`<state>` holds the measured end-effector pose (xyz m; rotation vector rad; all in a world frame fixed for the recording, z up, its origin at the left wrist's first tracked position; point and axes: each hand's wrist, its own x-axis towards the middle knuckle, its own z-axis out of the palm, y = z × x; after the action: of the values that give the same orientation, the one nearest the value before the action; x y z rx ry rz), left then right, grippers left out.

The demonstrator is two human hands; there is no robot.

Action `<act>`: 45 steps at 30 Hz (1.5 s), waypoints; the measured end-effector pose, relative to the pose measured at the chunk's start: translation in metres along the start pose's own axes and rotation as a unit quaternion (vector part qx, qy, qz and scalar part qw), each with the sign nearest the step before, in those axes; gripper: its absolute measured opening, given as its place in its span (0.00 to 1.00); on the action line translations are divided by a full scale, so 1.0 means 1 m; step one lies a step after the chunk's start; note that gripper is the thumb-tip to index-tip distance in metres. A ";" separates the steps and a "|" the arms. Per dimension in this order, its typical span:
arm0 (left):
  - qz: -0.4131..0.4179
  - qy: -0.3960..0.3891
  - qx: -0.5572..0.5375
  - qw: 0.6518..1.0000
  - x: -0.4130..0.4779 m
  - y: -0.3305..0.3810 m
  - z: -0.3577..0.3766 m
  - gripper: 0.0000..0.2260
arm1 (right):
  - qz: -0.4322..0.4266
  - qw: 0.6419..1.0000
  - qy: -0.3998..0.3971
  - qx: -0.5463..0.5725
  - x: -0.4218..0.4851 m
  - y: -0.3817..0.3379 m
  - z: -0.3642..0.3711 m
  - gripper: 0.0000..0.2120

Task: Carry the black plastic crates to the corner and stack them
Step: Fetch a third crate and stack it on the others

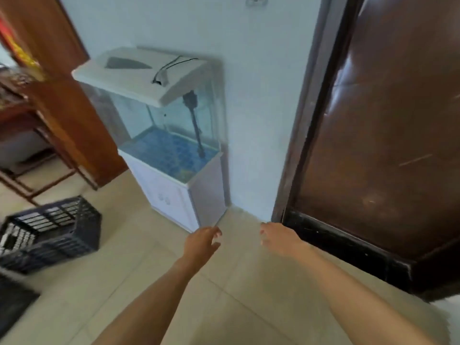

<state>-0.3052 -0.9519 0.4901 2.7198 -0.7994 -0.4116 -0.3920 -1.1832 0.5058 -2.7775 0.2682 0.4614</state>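
A black plastic crate [53, 232] with slatted walls stands on the tiled floor at the left. Part of a second black crate [12, 302] shows at the bottom left edge. My left hand [202, 241] and my right hand [276, 239] reach forward over bare floor, both with relaxed fingers and holding nothing. They hover in front of the corner between the aquarium cabinet and the door frame. Both hands are well to the right of the crates.
A glass aquarium [164, 115] on a white cabinet stands against the pale wall. A dark brown door [383, 135] with a black bottom edge is at the right. Wooden furniture [37, 135] stands at the far left. Beige floor tiles [236, 290] lie between the arms.
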 end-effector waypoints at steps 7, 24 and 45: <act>-0.193 0.043 -0.018 0.980 -0.092 -0.215 -0.052 0.12 | -0.196 0.975 -0.089 -0.049 0.117 -0.250 0.041 0.13; -0.554 0.186 -0.102 0.805 -0.342 -0.500 -0.093 0.12 | -0.500 0.822 -0.195 -0.190 0.171 -0.710 0.169 0.13; -0.643 0.213 -0.112 0.727 -0.454 -0.830 -0.178 0.14 | -0.598 0.704 -0.241 -0.298 0.254 -1.099 0.295 0.10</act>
<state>-0.2109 0.0059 0.4600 2.4847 1.2748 -0.0644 0.0154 -0.0922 0.4529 -2.4410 -1.9594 0.9215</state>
